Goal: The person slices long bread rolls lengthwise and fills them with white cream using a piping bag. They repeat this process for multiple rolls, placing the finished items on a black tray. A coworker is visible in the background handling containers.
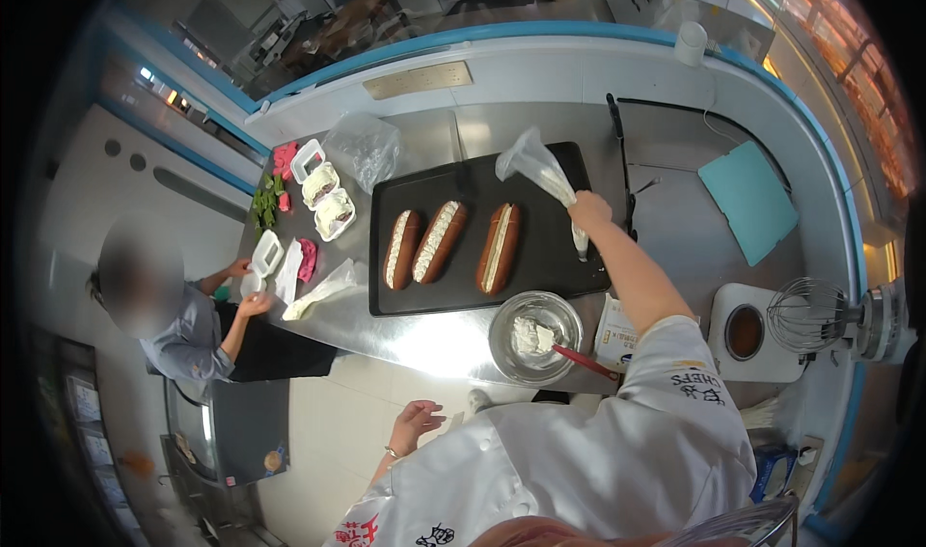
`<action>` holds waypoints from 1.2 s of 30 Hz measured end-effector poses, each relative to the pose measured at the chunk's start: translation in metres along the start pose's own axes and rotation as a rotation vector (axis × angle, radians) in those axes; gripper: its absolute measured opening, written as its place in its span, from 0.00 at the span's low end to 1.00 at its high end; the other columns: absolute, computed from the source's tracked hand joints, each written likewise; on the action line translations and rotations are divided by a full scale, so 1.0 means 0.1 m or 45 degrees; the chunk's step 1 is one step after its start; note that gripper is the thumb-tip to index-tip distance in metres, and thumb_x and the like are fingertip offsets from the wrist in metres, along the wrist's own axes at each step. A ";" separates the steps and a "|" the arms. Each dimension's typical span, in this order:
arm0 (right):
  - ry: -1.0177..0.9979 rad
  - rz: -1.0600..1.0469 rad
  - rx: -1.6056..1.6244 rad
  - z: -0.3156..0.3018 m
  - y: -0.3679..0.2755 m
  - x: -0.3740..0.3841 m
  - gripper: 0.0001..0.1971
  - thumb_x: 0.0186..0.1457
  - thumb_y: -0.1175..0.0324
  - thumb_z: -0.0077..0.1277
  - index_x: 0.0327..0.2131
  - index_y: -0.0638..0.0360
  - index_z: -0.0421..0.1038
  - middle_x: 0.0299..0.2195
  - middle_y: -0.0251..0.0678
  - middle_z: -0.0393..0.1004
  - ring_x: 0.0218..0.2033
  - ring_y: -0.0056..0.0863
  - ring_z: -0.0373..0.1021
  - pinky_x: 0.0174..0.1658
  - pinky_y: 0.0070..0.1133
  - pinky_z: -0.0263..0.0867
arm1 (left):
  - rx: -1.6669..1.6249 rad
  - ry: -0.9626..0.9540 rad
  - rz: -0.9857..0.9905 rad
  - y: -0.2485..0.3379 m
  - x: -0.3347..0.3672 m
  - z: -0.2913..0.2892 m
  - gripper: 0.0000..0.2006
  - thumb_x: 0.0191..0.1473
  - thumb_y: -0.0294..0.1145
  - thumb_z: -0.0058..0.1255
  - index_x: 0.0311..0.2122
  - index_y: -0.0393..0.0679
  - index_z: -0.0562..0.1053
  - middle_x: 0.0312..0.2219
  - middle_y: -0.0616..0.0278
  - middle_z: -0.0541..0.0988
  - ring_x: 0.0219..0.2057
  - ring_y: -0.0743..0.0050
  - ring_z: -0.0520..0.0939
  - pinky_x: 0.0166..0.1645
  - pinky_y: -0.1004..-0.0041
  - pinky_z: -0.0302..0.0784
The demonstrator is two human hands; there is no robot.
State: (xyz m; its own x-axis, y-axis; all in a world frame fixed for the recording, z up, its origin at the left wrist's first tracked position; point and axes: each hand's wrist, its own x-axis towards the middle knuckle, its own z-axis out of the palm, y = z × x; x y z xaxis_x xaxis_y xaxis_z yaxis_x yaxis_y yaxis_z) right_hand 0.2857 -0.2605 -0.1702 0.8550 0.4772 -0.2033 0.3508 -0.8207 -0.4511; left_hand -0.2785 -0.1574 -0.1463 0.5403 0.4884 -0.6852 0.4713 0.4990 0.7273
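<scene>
My right hand (590,209) is closed around a clear piping bag (537,166) with white cream in it, over the right part of a black baking tray (555,279). The bag's tip points down toward the tray. Three long brown buns lie on the tray. The left bun (394,260) and the middle bun (433,253) carry white cream piped in ripples along their slits. On the right bun (490,258) the filling is a smoother, paler strip. Off the counter's near edge, in front of my body, my left hand (417,423) holds nothing, its fingers loosely apart.
A metal bowl (497,340) of cream with a red-handled spatula (584,359) stands before the tray. Another piping bag (323,288), white boxes (333,214) and a co-worker (198,330) handling a box are left. At right are a teal mat (748,205) and a whisk (805,315).
</scene>
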 end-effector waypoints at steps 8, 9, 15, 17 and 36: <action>0.042 -0.559 0.953 -1.03 -1.38 -1.48 0.12 0.54 0.68 0.54 0.40 0.64 0.74 0.30 0.34 0.76 0.32 0.19 0.70 0.37 0.23 0.67 | 0.388 -0.172 0.731 1.18 -0.01 0.18 0.24 0.56 0.31 0.53 0.57 0.42 0.65 0.49 0.57 0.73 0.48 0.67 0.76 0.52 0.70 0.72; 0.073 -0.569 1.021 -0.99 -1.64 -1.81 0.10 0.55 0.69 0.54 0.39 0.64 0.74 0.30 0.35 0.77 0.33 0.19 0.71 0.37 0.23 0.68 | 0.440 -0.181 1.033 1.31 0.09 0.20 0.26 0.54 0.30 0.54 0.59 0.42 0.64 0.51 0.58 0.71 0.49 0.68 0.75 0.52 0.70 0.71; 0.087 -0.918 0.808 -0.10 -2.34 -2.82 0.11 0.53 0.74 0.52 0.40 0.68 0.72 0.31 0.40 0.76 0.30 0.25 0.74 0.31 0.22 0.70 | 0.562 0.096 1.676 1.88 0.28 0.35 0.21 0.52 0.30 0.55 0.52 0.39 0.69 0.45 0.54 0.73 0.46 0.61 0.75 0.51 0.69 0.70; -0.195 -0.783 0.979 0.05 -2.43 -3.03 0.14 0.54 0.73 0.51 0.44 0.67 0.70 0.35 0.40 0.76 0.35 0.27 0.74 0.37 0.23 0.71 | 0.607 0.244 1.787 1.66 0.61 0.06 0.17 0.52 0.29 0.55 0.47 0.38 0.72 0.42 0.54 0.75 0.43 0.60 0.77 0.48 0.69 0.72; -1.095 -0.133 2.066 0.43 -3.54 -3.67 0.20 0.66 0.59 0.37 0.45 0.68 0.70 0.44 0.45 0.74 0.47 0.36 0.71 0.52 0.30 0.67 | 0.015 -0.049 0.786 1.72 -1.13 -1.36 0.18 0.59 0.34 0.49 0.51 0.35 0.71 0.47 0.57 0.74 0.45 0.70 0.75 0.47 0.72 0.72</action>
State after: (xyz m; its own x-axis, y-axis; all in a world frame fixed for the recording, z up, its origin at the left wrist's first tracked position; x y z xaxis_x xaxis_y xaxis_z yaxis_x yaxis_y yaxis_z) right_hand -0.1681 -0.1318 0.0268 0.2644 0.9384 -0.2227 -0.7332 0.0455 -0.6785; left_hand -0.3534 -0.0292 0.0510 0.7402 0.6585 -0.1359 0.0710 0.1243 0.9897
